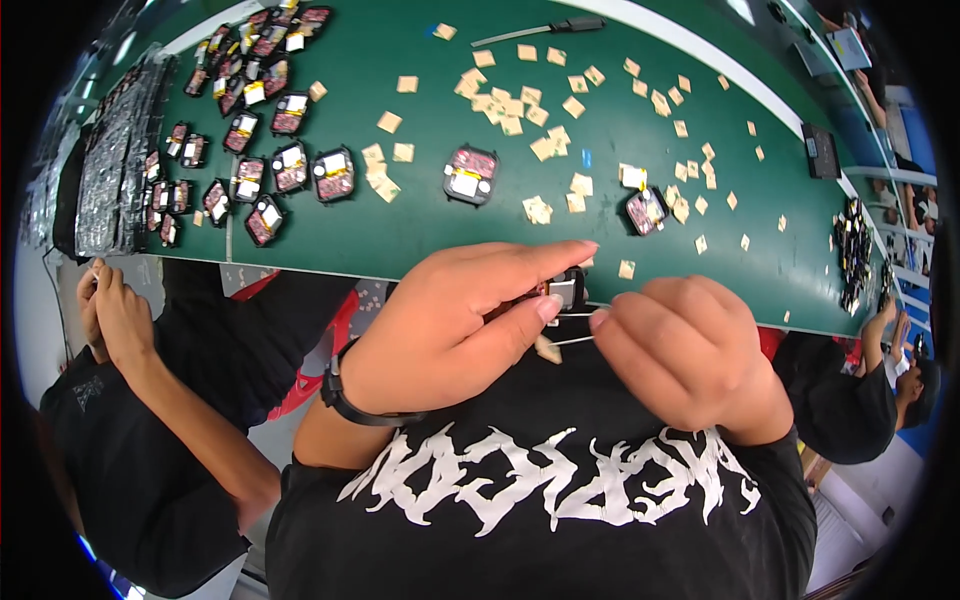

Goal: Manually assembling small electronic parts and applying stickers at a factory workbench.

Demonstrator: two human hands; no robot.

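Observation:
Near the table's front edge, my left hand [430, 325] is closed around a small black watch case [566, 288], mostly hidden by the fingers. A silvery part shows inside it. My right hand [690, 350] pinches metal tweezers [574, 341], whose two prongs point left and stand apart. By the lower prong is a small beige piece [547, 350]; whether the tweezers touch it I cannot tell. Beyond my hands, an opened watch case [470, 176] lies on the green table, and another watch case [646, 211] sits to the right with a white part beside it.
Several more watch cases [290, 166] crowd the table's left side, near stacked clear plastic trays [112, 160]. Small beige squares [510, 108] are scattered across the middle and right. A screwdriver [560, 27] lies far back. Co-workers sit at left [150, 340] and right [835, 395].

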